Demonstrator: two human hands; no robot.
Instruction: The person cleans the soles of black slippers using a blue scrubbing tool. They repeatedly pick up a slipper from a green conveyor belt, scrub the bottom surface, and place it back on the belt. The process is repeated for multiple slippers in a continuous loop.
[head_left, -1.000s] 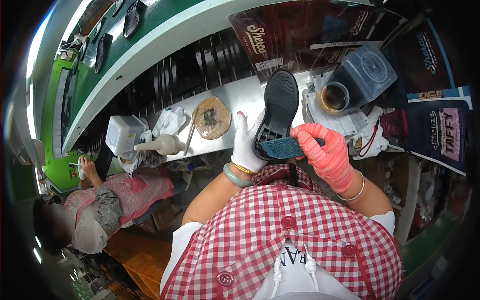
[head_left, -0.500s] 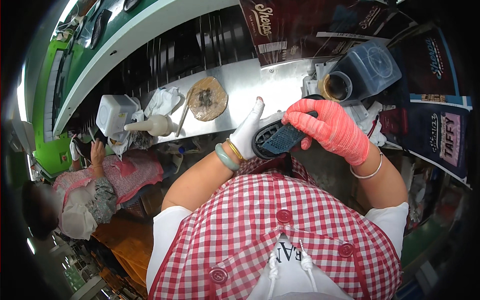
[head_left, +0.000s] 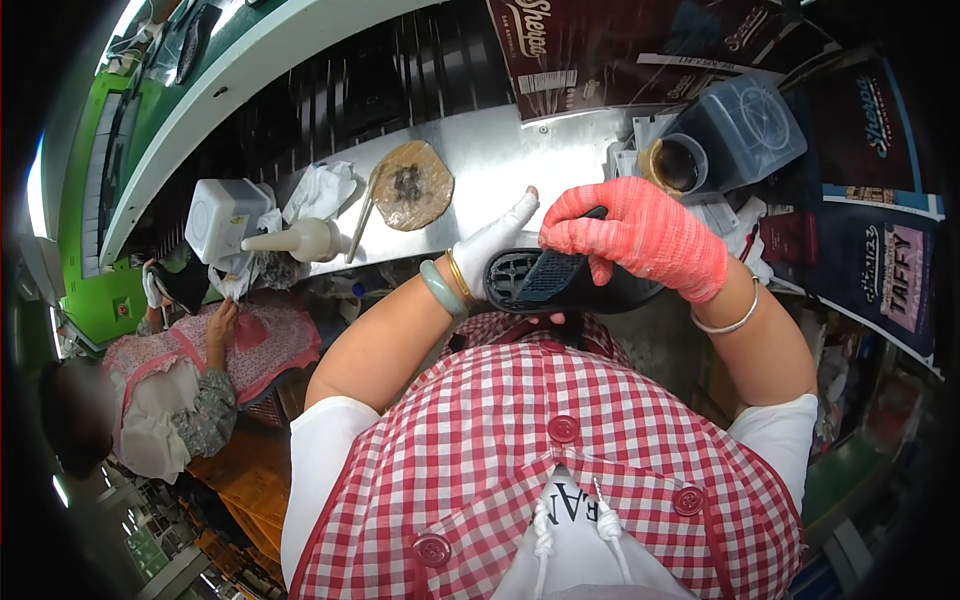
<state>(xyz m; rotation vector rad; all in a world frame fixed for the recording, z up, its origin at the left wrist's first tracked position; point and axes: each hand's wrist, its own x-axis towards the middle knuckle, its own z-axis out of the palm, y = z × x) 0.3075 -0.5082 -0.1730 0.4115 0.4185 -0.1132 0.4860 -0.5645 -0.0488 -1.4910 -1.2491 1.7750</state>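
My left hand (head_left: pixel 491 252), in a white glove with its thumb raised, supports a black shoe sole (head_left: pixel 622 295) from beneath. Bare fingertips show below the sole's near edge. The left end of the sole has an open grid of ribs and hollows. My right hand (head_left: pixel 640 236), in a coral knit glove, pinches a dark blue textured piece (head_left: pixel 549 274) between thumb and fingers. That piece lies slanted across the sole's ribbed end. The right glove hides part of both the piece and the sole.
A metal bench (head_left: pixel 480 160) lies beyond my hands. On it are a plastic-wrapped round pad (head_left: pixel 412 190), a brush (head_left: pixel 362 215), a squeeze bottle (head_left: pixel 300 241), a white container (head_left: pixel 222 222) and a cup of dark liquid (head_left: pixel 678 165). A co-worker (head_left: pixel 205 390) sits at left.
The sole has turned from slanted to nearly level, showing more of its length under my right hand. Both hands shifted slightly left. The co-worker's hand moved lower.
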